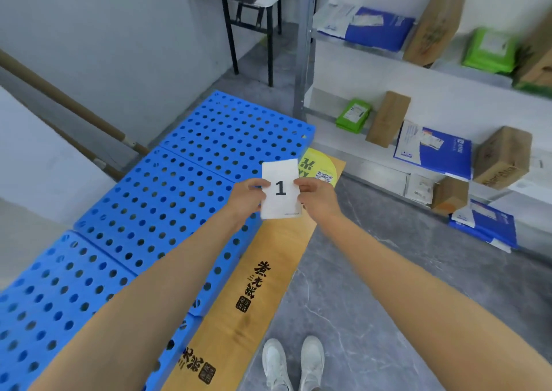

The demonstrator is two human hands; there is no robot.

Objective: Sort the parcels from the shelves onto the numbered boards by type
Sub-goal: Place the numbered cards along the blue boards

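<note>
A matt white paper card (280, 189) is seen above blue perforated plastic boards (167, 199). Brown cardboard boxes (503, 156) and glossy blue plastic mailers (442, 151) are set on metal-framed shelves (306, 46). The floor (373, 286) is smooth grey stone.

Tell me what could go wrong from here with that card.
The number card, pinched by the left hand and right hand, looks light; it may slide off the blue boards. The boards look alike, so parcels could get mis-sorted if it shifts. The flattened cardboard by the feet could slip underfoot.

Parcel storeroom: shelves (388, 139) of parcels (433, 151), blue boards (179, 196).
</note>
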